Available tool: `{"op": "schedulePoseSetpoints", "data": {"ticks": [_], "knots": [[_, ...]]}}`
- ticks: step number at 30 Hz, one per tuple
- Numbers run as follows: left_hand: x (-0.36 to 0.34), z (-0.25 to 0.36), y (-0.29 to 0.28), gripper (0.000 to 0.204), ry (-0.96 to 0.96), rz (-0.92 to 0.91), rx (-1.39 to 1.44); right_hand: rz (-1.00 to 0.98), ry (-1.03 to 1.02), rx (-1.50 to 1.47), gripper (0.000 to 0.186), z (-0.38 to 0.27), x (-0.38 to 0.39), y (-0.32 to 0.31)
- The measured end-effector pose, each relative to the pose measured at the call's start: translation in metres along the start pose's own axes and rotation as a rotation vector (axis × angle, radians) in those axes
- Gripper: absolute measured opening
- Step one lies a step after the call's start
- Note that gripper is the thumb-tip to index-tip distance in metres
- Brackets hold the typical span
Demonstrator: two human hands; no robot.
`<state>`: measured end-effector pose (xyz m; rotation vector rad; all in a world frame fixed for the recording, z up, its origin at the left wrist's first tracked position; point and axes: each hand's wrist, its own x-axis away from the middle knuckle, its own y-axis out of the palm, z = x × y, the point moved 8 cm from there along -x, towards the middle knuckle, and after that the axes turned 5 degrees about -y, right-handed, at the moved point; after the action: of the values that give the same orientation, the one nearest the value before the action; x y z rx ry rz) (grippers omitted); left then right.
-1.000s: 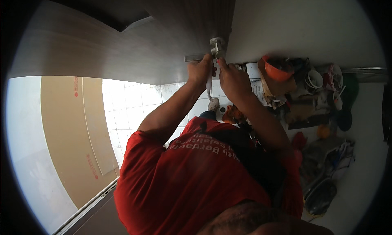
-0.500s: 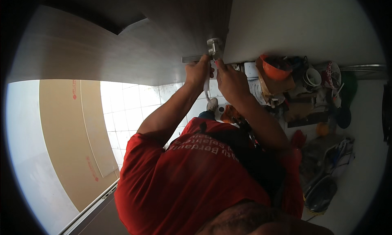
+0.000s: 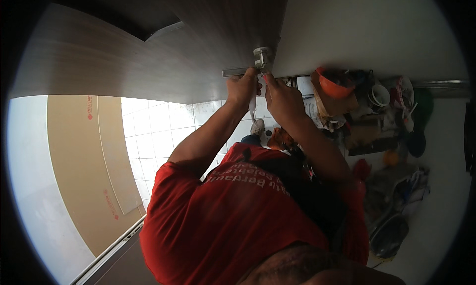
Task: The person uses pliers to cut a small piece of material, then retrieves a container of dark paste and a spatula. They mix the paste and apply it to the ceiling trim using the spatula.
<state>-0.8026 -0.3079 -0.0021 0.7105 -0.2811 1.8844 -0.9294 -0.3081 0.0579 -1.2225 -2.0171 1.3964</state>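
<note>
A pale metal fitting (image 3: 262, 57) is fixed on the dark wood-grain panel (image 3: 213, 37), near its vertical edge. My left hand (image 3: 240, 89) is closed just below it, thumb up, at a flat clear-and-grey bar (image 3: 233, 72) that sticks out leftward; a white strip (image 3: 252, 104) hangs from this hand. My right hand (image 3: 285, 99) is closed just right of it, fingers raised to the fitting's lower end around a small pink-tipped item (image 3: 265, 78), too small to name. Which parts each hand grips is partly hidden by the fingers.
To the right lie an orange hard hat (image 3: 336, 86) on cardboard, white buckets (image 3: 379, 96), rags and clutter along the pale wall (image 3: 372, 32). Below are white floor tiles (image 3: 153, 126) and my shoe (image 3: 257, 128); at left is a long cardboard sheet (image 3: 79, 171).
Both hands stay at the fitting with nearly the same grip. The view shifts slightly between frames, with only very small movement of my fingers.
</note>
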Motion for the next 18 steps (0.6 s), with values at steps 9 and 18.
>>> {"op": "schedulePoseSetpoints", "data": {"ticks": [9,18], "knots": [[0.003,-0.001,-0.002,0.024,-0.006,0.011,0.017,-0.05,0.017,0.065,0.045,-0.004,0.002,-0.001],[0.0,-0.006,-0.005,0.025,-0.073,-0.138,-0.063,0.035,0.014,0.024,0.04,0.002,0.003,0.0]]}}
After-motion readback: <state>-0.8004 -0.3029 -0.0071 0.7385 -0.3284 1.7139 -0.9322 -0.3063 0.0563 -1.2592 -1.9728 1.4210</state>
